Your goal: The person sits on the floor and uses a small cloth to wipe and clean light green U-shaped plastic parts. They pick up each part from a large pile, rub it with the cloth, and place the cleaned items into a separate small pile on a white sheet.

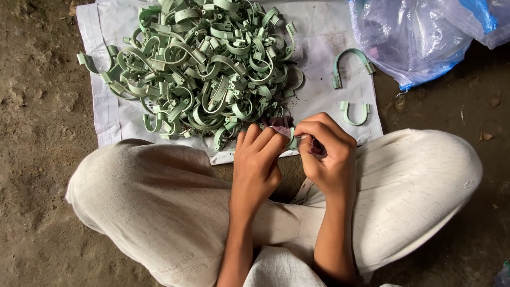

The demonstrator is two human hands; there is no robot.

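Green clamp piece point(292, 139) pinched between left hand point(258, 162) and right hand point(326, 154), both clenched on it, above white sheet's point(324, 37) near edge | risk: piece may be dropped into clamp pile point(204, 64) if grip slips.

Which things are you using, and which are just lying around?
In use:
left hand and right hand, together pinching one green clip
clip pile
two loose clips set aside
white sheet under them

Lying about:
plastic bag
dry leaf
dirt floor
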